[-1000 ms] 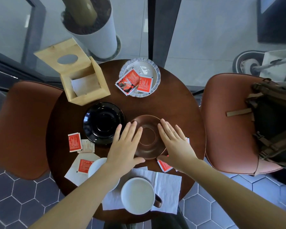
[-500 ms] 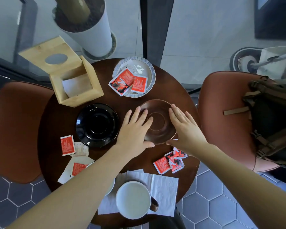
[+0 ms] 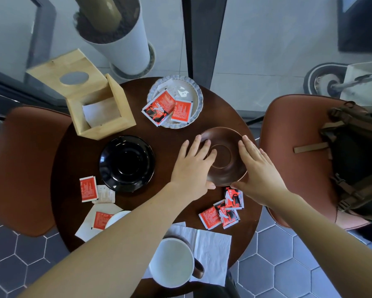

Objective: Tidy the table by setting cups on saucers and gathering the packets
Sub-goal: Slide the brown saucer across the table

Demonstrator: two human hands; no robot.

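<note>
On the round dark table (image 3: 165,134), my left hand (image 3: 191,168) and my right hand (image 3: 258,175) clasp a brown saucer (image 3: 223,151) by its left and right rims, thumbs at its near edge. A black saucer (image 3: 127,163) lies empty to the left. A white cup (image 3: 172,262) with a brown handle stands on a napkin (image 3: 211,246) at the near edge. A second white cup (image 3: 116,218) is mostly hidden under my left forearm. Red packets lie in a cluster (image 3: 221,211) near the brown saucer, on the left (image 3: 88,188), and on a scalloped white plate (image 3: 197,93).
A wooden tissue box (image 3: 94,104) sits at the table's far left, with a white planter (image 3: 116,33) behind it on the floor. Brown chairs flank the table, left (image 3: 19,168) and right (image 3: 292,147). A dark backpack (image 3: 357,158) rests on the right chair.
Both hands have slid the brown saucer away from me and to the right, towards the table's far right side. The red packets it covered now lie exposed near my right wrist.
</note>
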